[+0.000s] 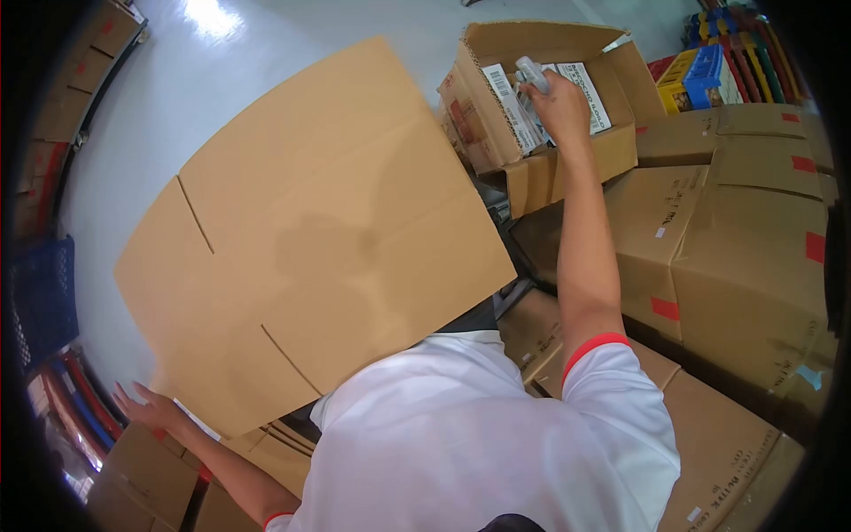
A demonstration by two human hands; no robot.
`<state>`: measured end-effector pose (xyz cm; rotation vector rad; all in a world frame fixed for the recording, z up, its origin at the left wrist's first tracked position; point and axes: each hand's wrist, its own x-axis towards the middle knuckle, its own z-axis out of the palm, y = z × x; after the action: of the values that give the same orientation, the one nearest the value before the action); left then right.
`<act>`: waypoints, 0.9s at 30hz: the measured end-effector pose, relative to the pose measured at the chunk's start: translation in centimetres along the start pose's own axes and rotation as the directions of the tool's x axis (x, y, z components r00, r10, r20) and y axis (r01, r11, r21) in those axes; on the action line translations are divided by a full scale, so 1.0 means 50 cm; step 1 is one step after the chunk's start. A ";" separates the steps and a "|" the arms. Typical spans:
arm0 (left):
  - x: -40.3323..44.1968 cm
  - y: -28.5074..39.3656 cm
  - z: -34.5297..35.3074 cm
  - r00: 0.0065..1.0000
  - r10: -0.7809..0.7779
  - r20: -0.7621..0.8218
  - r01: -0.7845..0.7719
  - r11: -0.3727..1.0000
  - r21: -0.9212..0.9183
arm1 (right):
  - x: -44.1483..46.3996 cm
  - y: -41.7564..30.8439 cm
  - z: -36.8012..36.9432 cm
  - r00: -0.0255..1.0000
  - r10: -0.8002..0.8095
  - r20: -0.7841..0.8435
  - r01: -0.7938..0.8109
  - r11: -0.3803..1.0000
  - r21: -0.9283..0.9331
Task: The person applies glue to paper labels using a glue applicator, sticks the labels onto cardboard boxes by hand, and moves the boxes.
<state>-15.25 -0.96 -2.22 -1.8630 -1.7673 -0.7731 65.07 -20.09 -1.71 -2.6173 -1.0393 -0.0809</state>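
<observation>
A large flat cardboard sheet [355, 239] with two slits lies in front of my body. My right hand [560, 102] reaches over an open carton [532, 182] and is closed around a small translucent, rounded object [529, 71] whose kind I cannot make out. Inside the carton are white printed boxes, one white box [585, 93] to the right of the hand and another white box [511, 106] to its left. My left hand [149, 410] has its fingers spread beside the sheet's lower left corner, holding nothing visible.
Stacked taped cartons [745, 230] fill the right side, and more cartons [142, 479] stand at lower left. A blue crate [42, 297] is at the left edge. Yellow and blue crates [700, 75] stand at the upper right. Shelved boxes [84, 62] line the upper left.
</observation>
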 end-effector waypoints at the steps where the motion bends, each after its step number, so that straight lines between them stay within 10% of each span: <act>1: 0.031 0.055 -0.005 0.999 0.031 0.013 -0.029 0.993 -0.119 | 0.006 0.003 0.017 1.000 0.007 0.000 -0.007 1.000 0.005; 7: 0.094 0.266 0.024 0.934 0.355 -0.030 -0.341 0.867 -0.363 | 0.027 -0.020 0.081 0.994 -0.103 0.040 0.107 0.987 -0.121; 27: 0.025 0.336 0.019 0.951 0.260 0.170 -0.156 0.873 -0.463 | -0.006 -0.033 0.078 0.989 -0.148 0.012 0.149 0.983 -0.112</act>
<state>1.61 -0.59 -1.22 -2.4890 -1.5665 -0.9731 63.46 -17.92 -4.98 -2.6355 -1.2649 -0.1744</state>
